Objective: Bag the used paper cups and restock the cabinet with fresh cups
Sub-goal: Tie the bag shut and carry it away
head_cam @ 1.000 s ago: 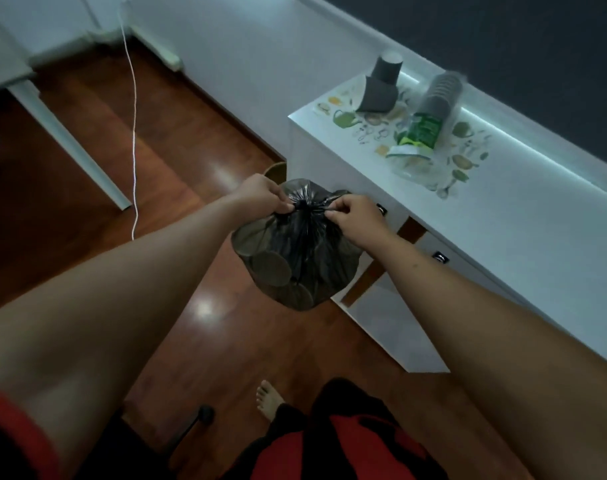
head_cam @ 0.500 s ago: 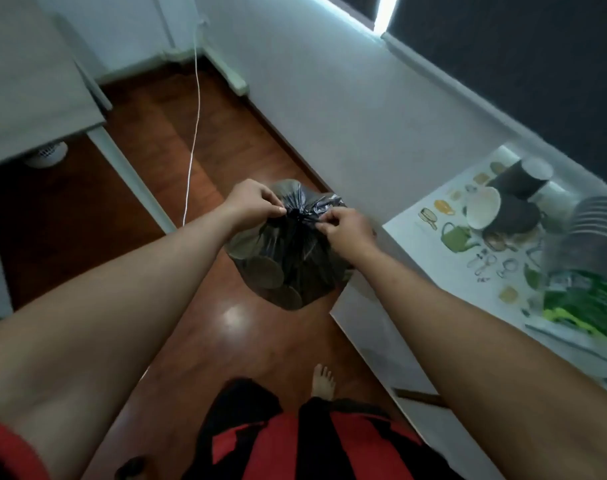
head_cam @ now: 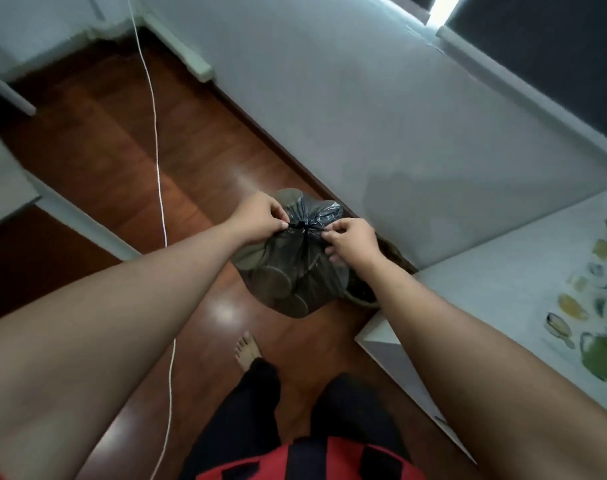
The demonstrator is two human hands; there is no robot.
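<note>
I see the counter (head_cam: 485,296) at right and the bag (head_cam: 288,271) of cups hanging over the floor (head_cam: 98,140). My left hand (head_cam: 260,218) and right hand (head_cam: 350,239) both pinch its gathered neck shut — a slack knot could slip and spill cups.

The bench (head_cam: 496,289) runs off the right edge, so its printed mat (head_cam: 593,348) shows only in part and blurred. A dark round thing on the floor (head_cam: 364,292) is mostly hidden behind the bag (head_cam: 288,268) and the right hand (head_cam: 352,239). The cups inside the bag (head_cam: 274,282) show only as dim discs, too vague to count.
</note>
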